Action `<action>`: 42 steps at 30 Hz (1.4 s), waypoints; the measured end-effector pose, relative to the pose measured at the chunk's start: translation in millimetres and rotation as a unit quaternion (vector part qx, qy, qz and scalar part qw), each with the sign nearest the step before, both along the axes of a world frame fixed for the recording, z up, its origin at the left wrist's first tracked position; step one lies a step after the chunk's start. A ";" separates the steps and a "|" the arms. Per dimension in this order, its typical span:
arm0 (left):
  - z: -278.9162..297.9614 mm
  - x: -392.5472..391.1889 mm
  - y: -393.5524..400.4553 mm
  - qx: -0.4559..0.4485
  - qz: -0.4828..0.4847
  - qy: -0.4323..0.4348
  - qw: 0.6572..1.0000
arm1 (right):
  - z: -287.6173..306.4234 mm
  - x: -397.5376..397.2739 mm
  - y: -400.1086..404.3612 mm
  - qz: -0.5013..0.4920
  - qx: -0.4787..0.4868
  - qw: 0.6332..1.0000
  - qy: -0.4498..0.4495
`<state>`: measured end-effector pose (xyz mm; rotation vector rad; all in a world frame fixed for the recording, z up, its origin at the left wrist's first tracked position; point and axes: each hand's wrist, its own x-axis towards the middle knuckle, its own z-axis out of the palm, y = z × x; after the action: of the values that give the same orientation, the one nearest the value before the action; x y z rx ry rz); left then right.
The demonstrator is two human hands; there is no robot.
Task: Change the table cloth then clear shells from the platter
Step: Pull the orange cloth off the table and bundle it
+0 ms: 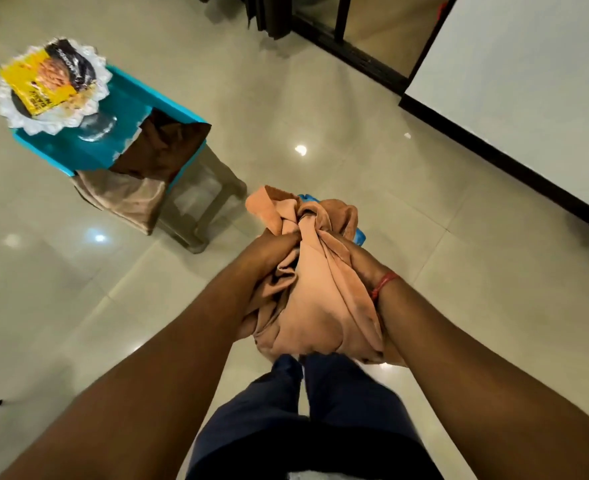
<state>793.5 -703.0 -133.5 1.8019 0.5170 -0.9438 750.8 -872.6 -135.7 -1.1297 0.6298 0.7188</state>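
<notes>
- The pale tiled floor (372, 140) filled most of the view, and the person's legs in dark trousers (338, 403) stood at the lower middle.
- A grey stool (199, 202) stood at the upper left, well apart from the hands, carrying a teal tray (140, 98).
- A brown cloth (154, 157) lay partly on that tray and hung over its near edge and down the stool's front.
- The peach table cloth (317, 299), bunched into a wad, was held in front of the person's body between both hands; its long axis ran away from the person, its knotted far end pointing forward.
- A white scalloped platter (6, 102) sat on the tray's far left, under a yellow packet (33, 81).
- The left hand (269, 268) gripped the wad's left side, fingers curled into the folds.
- The right hand (362, 268), a red thread (385, 284) on its wrist, clutched the right side likewise.
</notes>
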 end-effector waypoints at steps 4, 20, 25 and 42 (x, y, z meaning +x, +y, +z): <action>-46.5 37.5 -6.3 -0.071 0.049 0.063 0.994 | -52.8 40.3 -9.4 0.009 -0.017 0.999 0.045; -181.0 120.3 9.7 -0.010 0.119 0.208 0.971 | -212.9 137.8 -67.2 0.012 -0.166 0.968 0.189; -183.3 113.3 14.4 0.084 0.071 0.117 0.987 | -208.5 128.0 -68.3 0.203 -0.386 0.899 0.030; -186.6 77.0 11.5 0.095 0.018 0.087 0.992 | -205.1 42.8 -57.2 0.108 -0.369 0.918 0.092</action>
<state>870.5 -691.5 -320.2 1.8799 0.7692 -1.0627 793.5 -929.7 -340.8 -1.8647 0.9921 0.8038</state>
